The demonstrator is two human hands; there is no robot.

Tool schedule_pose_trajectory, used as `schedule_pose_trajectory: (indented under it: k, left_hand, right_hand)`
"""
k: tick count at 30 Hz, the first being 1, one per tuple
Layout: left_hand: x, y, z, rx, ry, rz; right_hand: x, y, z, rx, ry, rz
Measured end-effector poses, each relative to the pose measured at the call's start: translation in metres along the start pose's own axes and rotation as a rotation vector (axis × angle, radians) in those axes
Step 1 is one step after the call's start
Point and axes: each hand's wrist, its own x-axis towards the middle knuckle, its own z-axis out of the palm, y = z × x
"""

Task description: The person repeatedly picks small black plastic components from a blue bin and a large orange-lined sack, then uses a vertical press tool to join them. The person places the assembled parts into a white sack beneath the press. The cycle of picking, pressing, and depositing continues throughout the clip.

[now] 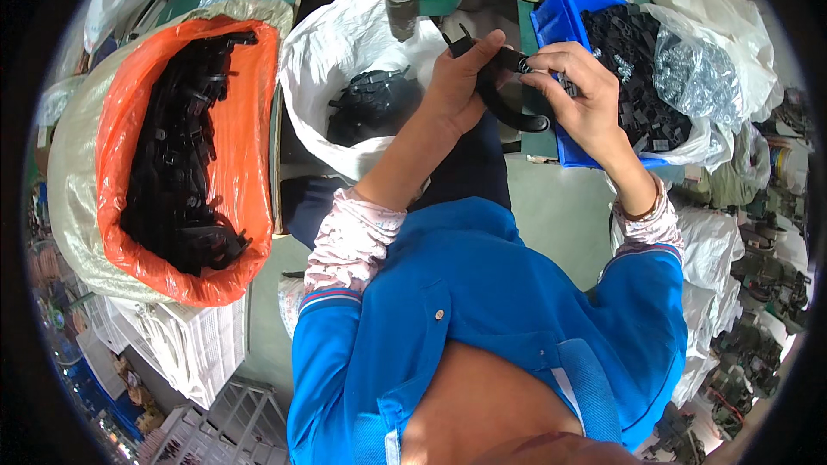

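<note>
gripping the curved black plastic part in our left hand and right hand, we risk dropping it if our pinching fingertips slip.

A bright blue short-sleeved work shirt with a small pale button at the chest is worn. Its cuffs are edged with thin red and white stripes. Beneath it, pale pink patterned cloth arm covers are worn, gathered at the elbow behind the left hand. A thin brownish band is seen just behind the right hand.
</note>
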Motion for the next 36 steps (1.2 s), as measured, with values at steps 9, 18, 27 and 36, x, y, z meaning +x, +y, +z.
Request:
schedule_pose_trajectory:
  k: [9, 18, 27, 36]
  left_hand:
    - [-0.011, 0.011, -0.027, -0.100, -0.017, -0.053]
    - [-0.045, 0.035, -0.050, 0.131, 0.199, 0.136]
    - [-0.063, 0.058, -0.070, 0.032, 0.092, 0.098]
    - [-0.065, 0.066, -0.082, 0.703, 0.281, 0.554]
  right_hand:
    - [0.006, -0.018, 0.049, -0.002, 0.173, -0.016]
    - [0.011, -0.026, 0.091, 0.184, 0.116, 0.122]
    - [0.020, -0.018, 0.120, 0.347, 0.002, 0.209]
    - [0.009, 0.001, 0.126, 0.957, -0.195, 0.581]
